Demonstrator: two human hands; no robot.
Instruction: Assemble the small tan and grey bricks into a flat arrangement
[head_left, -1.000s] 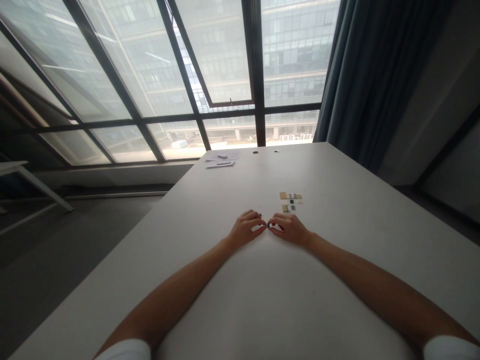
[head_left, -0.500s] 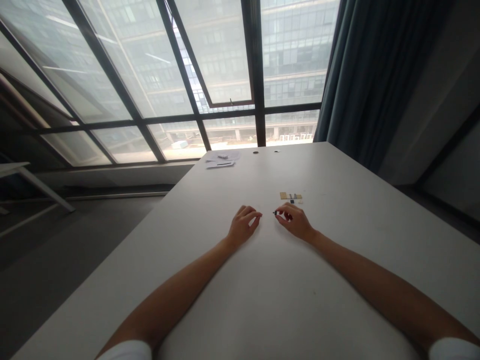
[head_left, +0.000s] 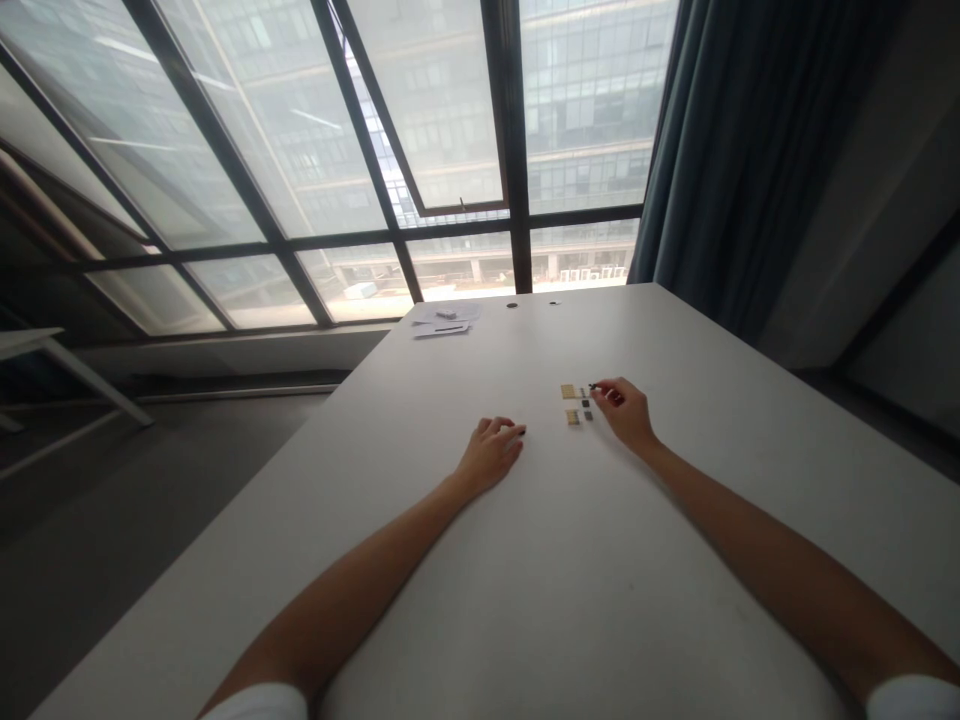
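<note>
My left hand (head_left: 489, 452) rests low over the white table (head_left: 480, 600), its thumb and fingers closed round a small dark piece (head_left: 523, 432). Farther right, my right hand (head_left: 625, 412) pinches another small black piece (head_left: 592, 386) between thumb and fingertips, at the edge of a group of tiny parts. In that group lie a yellowish square piece (head_left: 567, 392), a black square piece (head_left: 586, 404), a tan striped piece (head_left: 573, 418) and a dark grey piece (head_left: 588, 416). Their exact kind is too small to tell.
Papers (head_left: 442, 328) with a small object on top lie at the table's far left corner. Two small dark round spots (head_left: 512, 305) sit near the far edge. Beyond stand large windows (head_left: 450, 120), and a blue curtain (head_left: 697, 150) hangs at the right.
My right hand has moved right and away from me, from near my left hand to the group of parts, uncovering the tan and grey pieces. A dark piece now shows at my left fingertips.
</note>
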